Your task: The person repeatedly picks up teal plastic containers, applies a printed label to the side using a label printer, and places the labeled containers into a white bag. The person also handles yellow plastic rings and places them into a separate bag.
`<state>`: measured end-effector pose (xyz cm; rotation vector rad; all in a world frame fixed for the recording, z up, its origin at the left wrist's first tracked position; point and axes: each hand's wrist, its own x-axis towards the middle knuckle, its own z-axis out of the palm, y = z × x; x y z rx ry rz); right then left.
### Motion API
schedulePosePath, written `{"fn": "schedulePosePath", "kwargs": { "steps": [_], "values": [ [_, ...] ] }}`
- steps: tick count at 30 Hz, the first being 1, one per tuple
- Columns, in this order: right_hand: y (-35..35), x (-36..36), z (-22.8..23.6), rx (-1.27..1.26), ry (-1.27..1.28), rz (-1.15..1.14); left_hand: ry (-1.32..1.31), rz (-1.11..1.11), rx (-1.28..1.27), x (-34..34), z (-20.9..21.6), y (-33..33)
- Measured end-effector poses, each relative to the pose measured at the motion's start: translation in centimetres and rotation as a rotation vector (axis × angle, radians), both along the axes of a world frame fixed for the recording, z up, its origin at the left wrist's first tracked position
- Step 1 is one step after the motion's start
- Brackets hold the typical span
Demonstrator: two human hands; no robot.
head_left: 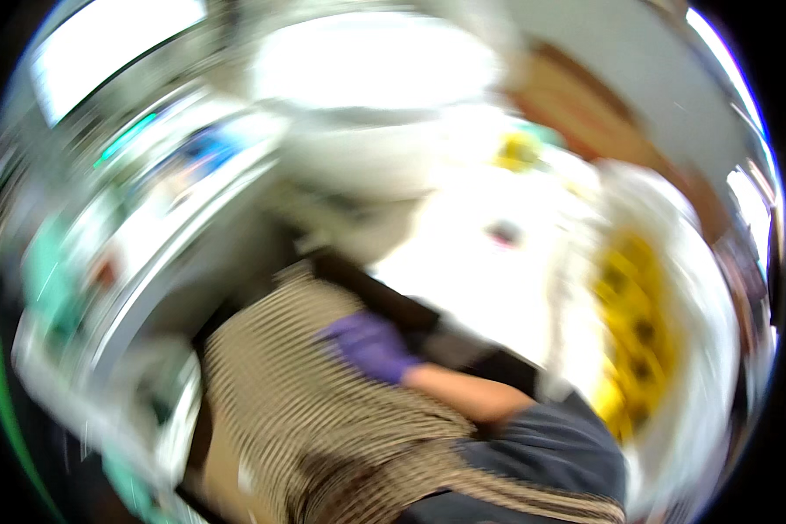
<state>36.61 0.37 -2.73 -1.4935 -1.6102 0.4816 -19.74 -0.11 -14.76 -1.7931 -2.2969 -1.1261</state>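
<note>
My right hand (368,346), in a purple glove, lies against the striped brown and tan cloth (297,375) over my lap. Its fingers are smeared by motion, so I cannot make out whether they are apart or curled, or whether anything is in them. A short dark grey sleeve (550,454) covers the upper arm. Just beyond the hand runs the dark edge (375,284) of the bright white work surface (472,271). On that surface sits a small dark and reddish thing (504,233), too blurred to name. My left hand is out of sight.
At the right, a whitish plastic bag (694,349) holds several yellow pieces (637,332). A large white rounded fixture (367,131) stands at the back, with brown cardboard (576,96) beside it. To the left are a cluttered pale shelf (175,218) and a lined bin (183,410).
</note>
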Motion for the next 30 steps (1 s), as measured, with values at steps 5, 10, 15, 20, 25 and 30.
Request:
{"fn": "schedulePosePath", "kwargs": {
  "steps": [5,10,15,20,25,30],
  "values": [
    [5.8,-8.9,-5.5,0.244,0.418,0.126,0.068,-0.368,0.032,13.2,4.8,8.8],
    [4.0,-8.1,-4.6,0.212,0.403,0.115,0.060,-0.500,-0.009,18.1,7.2,9.1],
    [3.0,-7.2,-3.6,0.219,0.299,0.082,0.066,-0.543,-0.049,20.2,8.6,8.1],
    [2.9,-7.0,-4.2,0.287,0.330,0.079,0.072,-0.556,-0.071,21.0,9.2,7.9],
    [3.6,-9.4,-4.9,0.389,0.257,0.167,0.094,-0.564,-0.084,21.8,10.5,7.6],
    [4.1,-10.8,-5.2,0.447,0.194,0.184,0.087,-0.492,-0.105,19.3,11.4,6.5]
  ]
}}
